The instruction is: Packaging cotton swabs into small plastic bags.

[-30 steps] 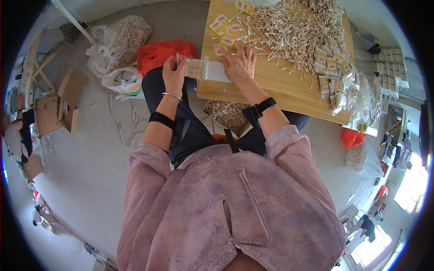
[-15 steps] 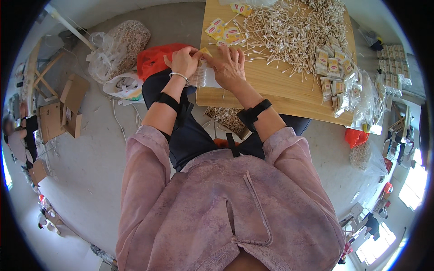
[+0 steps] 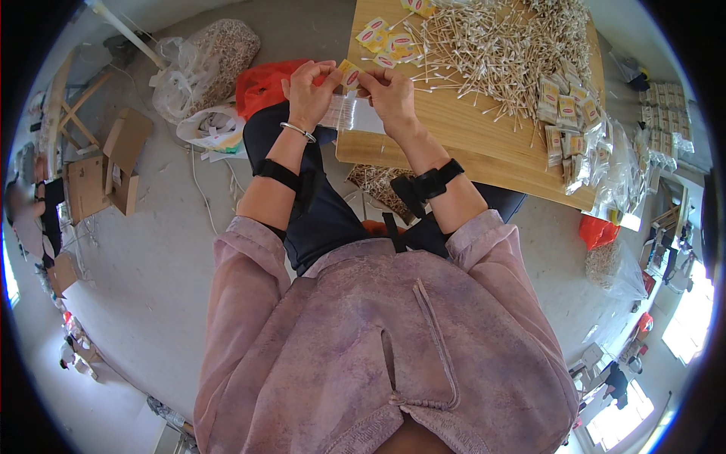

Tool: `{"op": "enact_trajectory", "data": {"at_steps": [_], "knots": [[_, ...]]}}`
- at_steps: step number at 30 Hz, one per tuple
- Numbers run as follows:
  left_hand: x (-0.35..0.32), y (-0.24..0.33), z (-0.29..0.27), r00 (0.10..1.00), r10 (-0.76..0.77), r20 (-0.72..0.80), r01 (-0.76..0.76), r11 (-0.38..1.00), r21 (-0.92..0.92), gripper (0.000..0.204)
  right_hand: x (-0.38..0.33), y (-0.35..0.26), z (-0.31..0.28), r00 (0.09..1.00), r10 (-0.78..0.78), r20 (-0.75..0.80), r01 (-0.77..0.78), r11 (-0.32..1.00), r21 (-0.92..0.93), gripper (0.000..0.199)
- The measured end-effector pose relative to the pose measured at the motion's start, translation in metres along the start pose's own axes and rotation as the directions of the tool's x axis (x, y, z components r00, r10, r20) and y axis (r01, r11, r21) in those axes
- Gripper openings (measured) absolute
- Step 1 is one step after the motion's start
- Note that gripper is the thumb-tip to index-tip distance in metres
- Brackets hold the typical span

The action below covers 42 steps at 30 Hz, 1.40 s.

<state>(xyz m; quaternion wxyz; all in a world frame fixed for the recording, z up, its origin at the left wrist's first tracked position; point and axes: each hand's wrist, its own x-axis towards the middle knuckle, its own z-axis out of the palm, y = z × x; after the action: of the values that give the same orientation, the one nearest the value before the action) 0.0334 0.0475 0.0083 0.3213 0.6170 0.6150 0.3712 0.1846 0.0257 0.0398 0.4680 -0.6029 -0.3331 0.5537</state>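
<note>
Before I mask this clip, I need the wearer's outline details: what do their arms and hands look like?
The left sleeve and right sleeve are mottled mauve and rolled up. Past them are a black left strap and black right strap, the latter carrying a boxy piece. The left hand and right hand are gloveless, with a thin, pale bracelet by the left.

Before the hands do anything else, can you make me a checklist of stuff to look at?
1. Left hand touching the yellow card: ok.
2. Right hand at the card's other side: ok.
3. Clear packet of swabs just below the hands: ok.
4. Packet's mouth open: cannot tell, too small and partly covered.
5. Spare yellow cards on the table: ok.
6. Loose swabs lined up neatly: not ok, they're heaped every which way.
</note>
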Motion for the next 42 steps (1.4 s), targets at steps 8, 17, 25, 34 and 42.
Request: {"op": "enact_trajectory", "data": {"at_steps": [8,17,25,34,42], "knots": [[-0.018,-0.021,0.0,0.997,-0.08,0.007,0.073,0.944,0.323,0.029,-0.012,0.009,-0.025,0.981,0.184,0.061,-0.154,0.933,-0.325,0.011],[-0.013,-0.033,0.003,0.966,-0.164,0.2,0.144,0.983,0.113,0.038,0.004,0.027,-0.022,0.981,0.183,0.06,-0.112,0.793,-0.599,0.016],[-0.013,-0.051,0.008,0.943,-0.164,0.29,0.204,0.973,-0.112,0.039,0.004,0.018,-0.014,0.971,0.221,0.086,-0.123,0.78,-0.614,0.014],[-0.015,-0.043,0.009,0.956,-0.112,0.27,0.15,0.98,-0.127,0.037,0.0,0.028,-0.006,0.993,0.102,0.059,-0.044,0.788,-0.614,0.015],[-0.019,-0.035,0.006,0.949,-0.166,0.268,0.21,0.967,-0.146,0.035,-0.012,0.03,0.015,1.0,-0.014,0.015,0.021,0.713,-0.701,0.015]]}}
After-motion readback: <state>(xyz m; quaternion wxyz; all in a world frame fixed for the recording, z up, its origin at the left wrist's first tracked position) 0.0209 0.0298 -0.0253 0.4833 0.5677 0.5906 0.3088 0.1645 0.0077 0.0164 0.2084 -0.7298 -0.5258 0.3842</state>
